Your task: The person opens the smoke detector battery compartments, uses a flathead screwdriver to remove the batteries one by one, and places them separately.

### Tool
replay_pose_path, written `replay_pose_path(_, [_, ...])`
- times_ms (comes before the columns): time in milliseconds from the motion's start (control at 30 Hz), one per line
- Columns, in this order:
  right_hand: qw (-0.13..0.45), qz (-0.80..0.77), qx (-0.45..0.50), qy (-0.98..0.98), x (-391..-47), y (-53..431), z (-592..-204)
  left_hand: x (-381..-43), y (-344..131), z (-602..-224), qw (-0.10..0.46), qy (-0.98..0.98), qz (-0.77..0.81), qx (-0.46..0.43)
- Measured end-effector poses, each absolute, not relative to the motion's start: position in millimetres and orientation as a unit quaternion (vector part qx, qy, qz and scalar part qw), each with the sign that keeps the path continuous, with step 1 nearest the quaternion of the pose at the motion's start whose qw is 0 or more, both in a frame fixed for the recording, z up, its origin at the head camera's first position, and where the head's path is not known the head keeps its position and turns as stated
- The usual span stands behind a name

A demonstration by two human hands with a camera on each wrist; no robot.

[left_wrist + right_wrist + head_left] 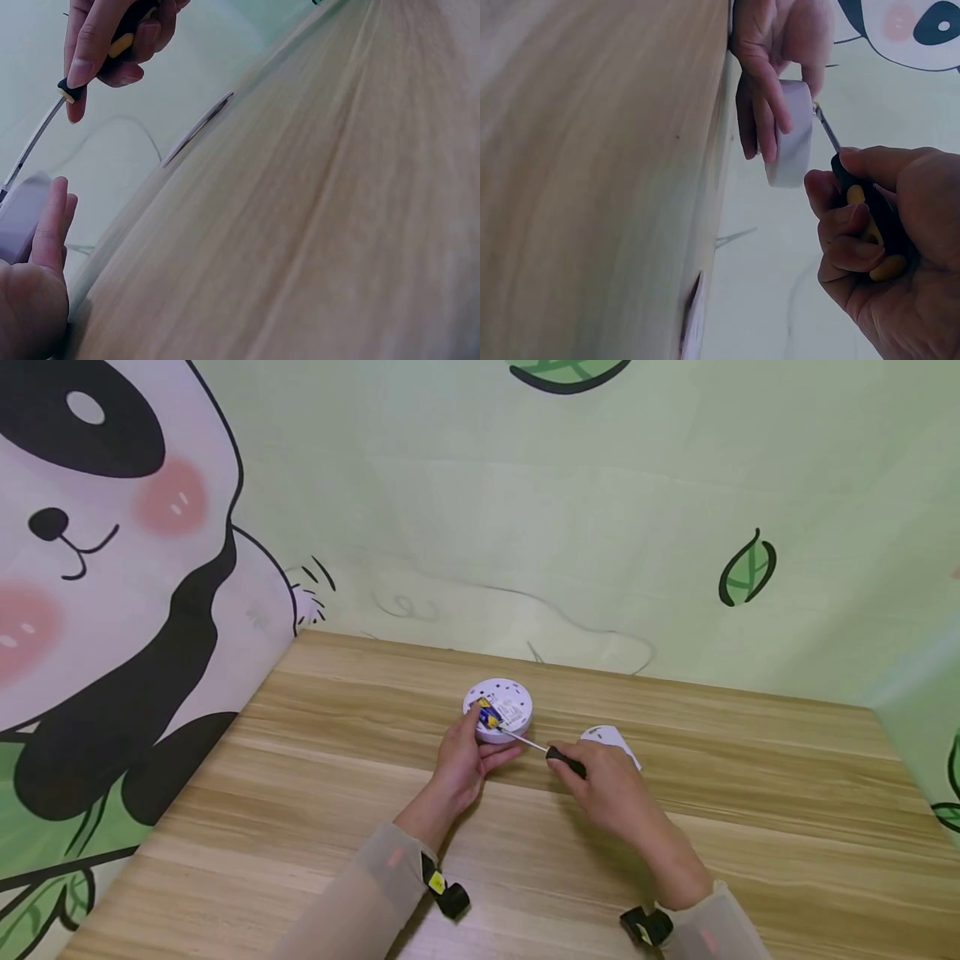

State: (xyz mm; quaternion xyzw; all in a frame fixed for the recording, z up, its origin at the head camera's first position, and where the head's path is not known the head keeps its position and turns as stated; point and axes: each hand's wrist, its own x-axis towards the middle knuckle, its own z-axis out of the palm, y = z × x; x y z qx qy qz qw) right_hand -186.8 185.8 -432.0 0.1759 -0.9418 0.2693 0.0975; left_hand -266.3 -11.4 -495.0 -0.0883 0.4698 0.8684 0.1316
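My left hand (459, 762) grips a round white device (517, 693) by its edge, thumb on top and fingers beneath, as the right wrist view also shows. Blue and yellow batteries (489, 713) lie in an open bay on its face, next to the thumb. In my right hand (611, 781) is a screwdriver (853, 196) with a black and yellow handle. Its metal shaft reaches left, and the tip meets the device at the lower end of the batteries. Whether the tip is under a battery I cannot tell.
A flat white plate (611, 737) with one straight edge lies on the wooden table (337, 718), just beyond my right hand and partly hidden by it. Behind the table hangs a pale green backdrop (465, 510) printed with a panda and leaves.
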Motion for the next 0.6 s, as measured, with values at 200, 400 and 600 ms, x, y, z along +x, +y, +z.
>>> replay_pose_path(200, [0.084, 0.271, 0.17, -0.944, -187, 191, -426, -266, -11, -495, 0.131, 0.471, 0.868, -0.082])
replay_pose_path(400, [0.081, 0.283, 0.161, -0.942, -188, 200, -420, -266, -11, -495, 0.134, 0.474, 0.867, -0.077])
replay_pose_path(600, [0.08, 0.288, 0.146, -0.943, -190, 209, -417, -265, -11, -495, 0.137, 0.478, 0.864, -0.075])
